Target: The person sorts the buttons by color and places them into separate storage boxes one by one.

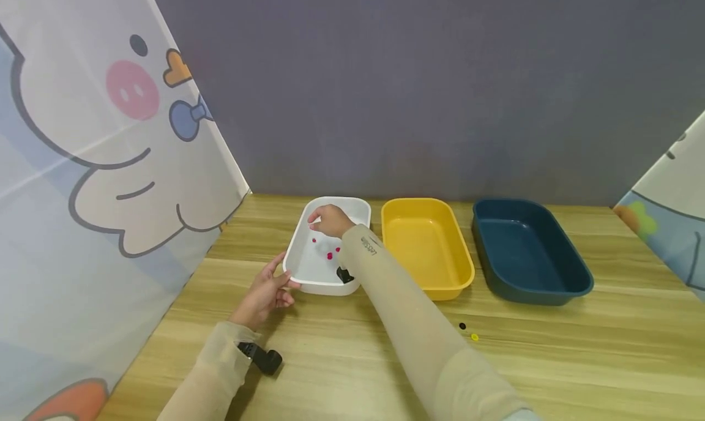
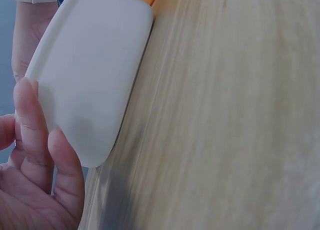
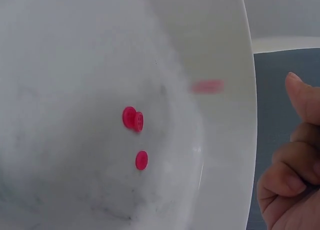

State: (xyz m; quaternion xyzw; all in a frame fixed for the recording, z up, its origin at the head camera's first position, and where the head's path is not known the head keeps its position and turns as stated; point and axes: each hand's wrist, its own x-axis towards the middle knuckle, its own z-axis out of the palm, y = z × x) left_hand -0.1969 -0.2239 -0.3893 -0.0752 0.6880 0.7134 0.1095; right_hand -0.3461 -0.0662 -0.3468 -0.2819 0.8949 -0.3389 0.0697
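Note:
Over the white bin [image 1: 300,265], my right hand [image 1: 330,220] hangs with thumb and fingers slightly parted, holding nothing visible. In the right wrist view that hand [image 3: 295,165] shows curled fingers and a raised thumb. A blurred red button [image 3: 207,86] appears in mid-air, apart from the hand, against the bin's wall. Several red buttons lie inside the bin: two overlapping buttons [image 3: 129,118] and a single button [image 3: 141,160]. My left hand [image 1: 267,292] grips the bin's near left corner by the rim; its fingers [image 2: 32,120] touch the outer wall.
To the right stand a yellow bin [image 1: 426,243] and a dark blue bin [image 1: 529,256]. A black button [image 1: 462,326] and a yellow button [image 1: 475,337] lie on the wooden table [image 1: 341,360] in front. A grey wall [image 1: 429,90] rises behind.

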